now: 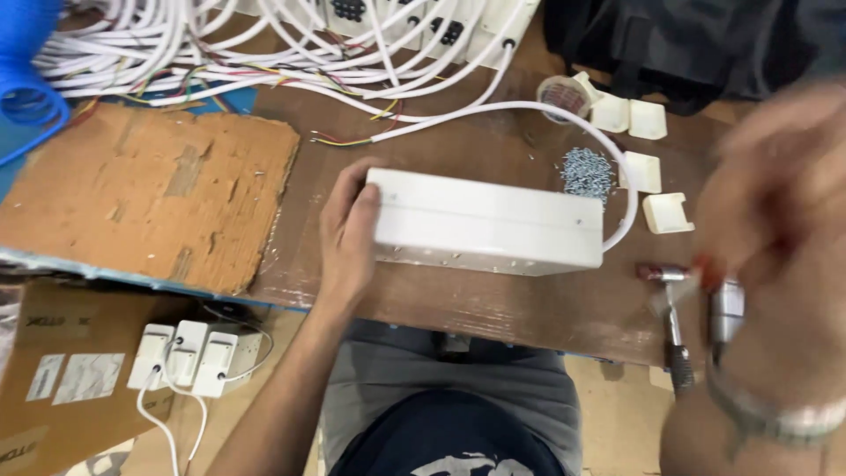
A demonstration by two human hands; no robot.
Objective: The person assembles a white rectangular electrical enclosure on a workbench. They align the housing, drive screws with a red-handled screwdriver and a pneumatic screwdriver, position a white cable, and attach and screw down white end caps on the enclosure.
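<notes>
Head view: left hand (pixel 348 234) clamps the white oblong box (pixel 487 220); blurred right hand's (pixel 775 229) grip unclear.

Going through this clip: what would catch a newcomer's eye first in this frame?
The long white box at the centre of the brown table, gripped at its end by the left hand. Next, the blurred right hand at the right edge, close to the camera, holding a tool too smeared to name. Then the tangle of white cables along the top.

Smooth matt white plastic box (pixel 487 220), rough worn cardboard sheet (pixel 150 189), shiny metal screws (pixel 586 172), scuffed wood tabletop (pixel 493 304).
</notes>
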